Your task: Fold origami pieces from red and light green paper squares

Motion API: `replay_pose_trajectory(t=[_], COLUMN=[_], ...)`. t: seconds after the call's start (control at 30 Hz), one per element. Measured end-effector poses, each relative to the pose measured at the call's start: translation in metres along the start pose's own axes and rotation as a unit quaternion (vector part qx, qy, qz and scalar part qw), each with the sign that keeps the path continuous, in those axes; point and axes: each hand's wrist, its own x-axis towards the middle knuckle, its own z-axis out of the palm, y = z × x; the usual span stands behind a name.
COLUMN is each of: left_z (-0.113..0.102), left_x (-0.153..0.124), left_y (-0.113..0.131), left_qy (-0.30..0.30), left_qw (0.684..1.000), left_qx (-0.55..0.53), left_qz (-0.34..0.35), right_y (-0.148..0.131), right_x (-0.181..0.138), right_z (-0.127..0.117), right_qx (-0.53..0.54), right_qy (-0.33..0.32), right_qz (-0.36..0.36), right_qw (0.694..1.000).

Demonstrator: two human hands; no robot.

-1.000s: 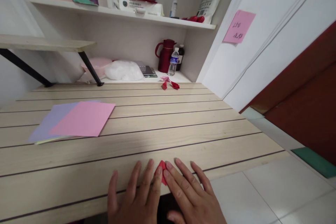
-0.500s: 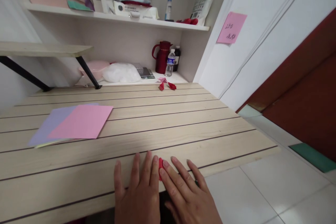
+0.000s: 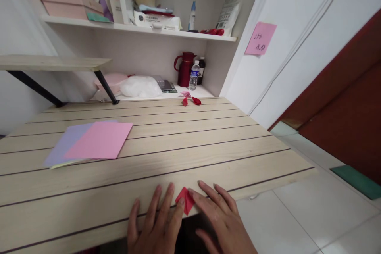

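Parted, flat left hand [image 3: 154, 226] and right hand [image 3: 222, 222] touch red paper [image 3: 185, 200]

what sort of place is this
Likely a home craft nook: a slatted wooden table with coloured paper sheets, a shelf alcove holding a red jug and water bottle, and a tiled floor.

Folded paper [image 3: 185, 201] is red, table [image 3: 193, 139] pale wood-grain, top sheet [image 3: 99, 140] pink, lower sheet [image 3: 64, 147] lilac

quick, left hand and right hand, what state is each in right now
left hand: open, flat, index fingertip pressing the red folded paper
right hand: open, flat, index fingertip on the same red folded paper, nothing gripped
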Motion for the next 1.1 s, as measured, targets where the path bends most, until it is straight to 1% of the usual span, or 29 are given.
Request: replay_pose_trajectory(t=[0.13, 0.27, 0.37, 0.43, 0.6, 0.7, 0.8, 0.9, 1.0, 1.03, 1.1], left_z=[0.004, 0.005, 0.004, 0.004, 0.006, 0.007, 0.007, 0.007, 0.0, -0.006, -0.021], left_x=[-0.003, -0.006, -0.008, -0.009, -0.011, -0.011, -0.01, -0.01, -0.008, -0.006, 0.002], left_y=[-0.008, -0.009, -0.007, -0.006, -0.004, -0.001, 0.001, 0.0, -0.002, -0.003, -0.001], left_qy=[0.037, 0.061, 0.061, 0.059, 0.065, 0.069, 0.071, 0.075, 0.085, 0.087, 0.084], left_qw=[0.996, 0.994, 0.995, 0.995, 0.994, 0.993, 0.992, 0.99, 0.982, 0.976, 0.952], left_qx=[-0.076, -0.089, -0.08, -0.077, -0.074, -0.085, -0.095, -0.106, -0.143, -0.169, -0.24], left_qz=[-0.018, -0.016, -0.01, -0.008, -0.035, -0.04, -0.049, -0.06, -0.085, -0.103, -0.167], right_y=[0.0, -0.007, -0.013, -0.015, -0.016, -0.015, -0.012, -0.01, -0.009, -0.008, -0.006], right_x=[-0.005, -0.001, 0.007, 0.013, 0.024, 0.025, 0.025, 0.028, 0.037, 0.041, 0.049], right_z=[0.004, 0.006, 0.004, 0.001, -0.004, -0.003, -0.003, -0.005, -0.008, -0.01, -0.014], right_qx=[-0.005, 0.007, 0.029, 0.052, 0.104, 0.12, 0.148, 0.179, 0.224, 0.247, 0.308], right_qy=[-0.009, 0.001, -0.001, -0.013, -0.043, -0.037, -0.018, -0.002, 0.031, 0.044, 0.061], right_qz=[0.01, 0.051, 0.08, 0.086, 0.094, 0.099, 0.093, 0.104, 0.152, 0.184, 0.272], right_qw=[1.0, 0.999, 0.996, 0.995, 0.989, 0.987, 0.984, 0.978, 0.962, 0.95, 0.909])
